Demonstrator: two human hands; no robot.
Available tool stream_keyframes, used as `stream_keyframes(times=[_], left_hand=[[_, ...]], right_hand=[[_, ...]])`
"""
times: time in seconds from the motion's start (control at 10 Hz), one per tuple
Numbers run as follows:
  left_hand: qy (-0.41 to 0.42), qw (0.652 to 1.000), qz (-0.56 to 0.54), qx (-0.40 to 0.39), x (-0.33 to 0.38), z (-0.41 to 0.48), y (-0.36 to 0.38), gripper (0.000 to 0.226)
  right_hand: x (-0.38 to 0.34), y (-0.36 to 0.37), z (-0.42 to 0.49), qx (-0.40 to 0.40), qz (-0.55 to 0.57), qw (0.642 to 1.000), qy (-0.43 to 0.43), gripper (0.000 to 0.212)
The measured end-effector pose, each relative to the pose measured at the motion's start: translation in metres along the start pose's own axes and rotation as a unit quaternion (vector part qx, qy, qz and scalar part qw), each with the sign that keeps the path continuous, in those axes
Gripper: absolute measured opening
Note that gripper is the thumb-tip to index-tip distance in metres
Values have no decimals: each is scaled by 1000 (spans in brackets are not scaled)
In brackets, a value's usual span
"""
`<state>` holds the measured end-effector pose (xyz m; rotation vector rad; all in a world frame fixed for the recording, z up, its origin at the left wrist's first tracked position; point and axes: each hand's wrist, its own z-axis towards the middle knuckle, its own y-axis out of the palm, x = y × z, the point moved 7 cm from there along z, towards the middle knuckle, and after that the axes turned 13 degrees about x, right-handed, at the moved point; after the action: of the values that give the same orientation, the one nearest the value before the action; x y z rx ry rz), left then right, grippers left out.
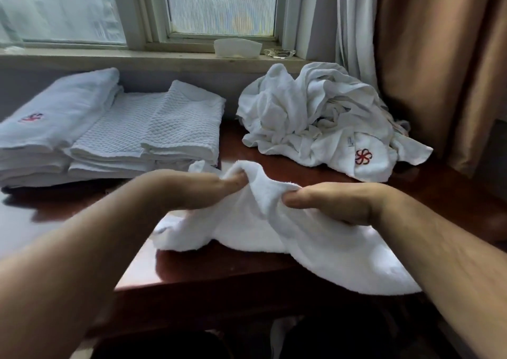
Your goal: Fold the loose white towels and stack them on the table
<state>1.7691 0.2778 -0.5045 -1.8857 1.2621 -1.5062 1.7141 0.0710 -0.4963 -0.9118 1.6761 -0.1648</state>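
Left grip, right grip pinch towel — red flower logo on pile

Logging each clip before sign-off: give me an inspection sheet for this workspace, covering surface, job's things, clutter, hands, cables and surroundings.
Surface: glossy dark wooden table.
Job's things: towel lies partly on the table and hangs over its front edge; loose pile of white towels at back right; folded stacks at back left.
Clutter: white box-like item and clear glass object on the windowsill.
Hands: left hand and right hand each pinch the towel's raised edge.
Cables: nothing seen.
Surroundings: window behind the table; brown curtain at right.
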Motion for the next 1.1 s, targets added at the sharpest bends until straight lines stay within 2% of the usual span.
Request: stream_keyframes(times=[0.1, 0.2, 0.3, 0.4, 0.5, 0.6, 0.7, 0.8, 0.9, 1.0, 1.1], left_hand=[[-38, 995, -83, -32, -22, -7, -5, 116], [-49, 992, -106, -56, -36, -15, -10, 121], [-85, 990, -69, -89, -53, -23, -16, 118], [-106, 991, -63, -44, -66, -27, -24, 71], [-87, 981, 161, 57, -73, -19, -35, 45], [77, 929, 315, 180, -53, 4, -24, 41], [168, 934, 242, 201, -52, 15, 3, 61], [73, 954, 197, 214, -91, 33, 22, 76], [16, 950, 184, 253, -107, 26, 25, 83], [41, 922, 183, 339, -111, -1, 17, 81], [96, 915, 196, 340, -123, -25, 9, 81]], right_hand=[[-6, 17, 2, -55, 29, 998, 17, 46], [-7, 17, 21, -16, 193, 981, 34, 59], [-8, 11, 37, 110, 9, 992, 61, 47], [-16, 13, 64, 158, -236, 958, 42, 26], [-24, 22, 86, 170, -327, 929, 29, 30], [-19, 41, 104, 173, -389, 905, 19, 45], [-3, 70, 113, 178, -430, 885, -5, 69], [2, 75, 119, 200, -416, 886, -48, 74], [-5, 78, 125, 177, -419, 884, -108, 72], [-15, 83, 134, 153, -418, 880, -166, 68], [-29, 91, 146, 139, -407, 878, -210, 60]])
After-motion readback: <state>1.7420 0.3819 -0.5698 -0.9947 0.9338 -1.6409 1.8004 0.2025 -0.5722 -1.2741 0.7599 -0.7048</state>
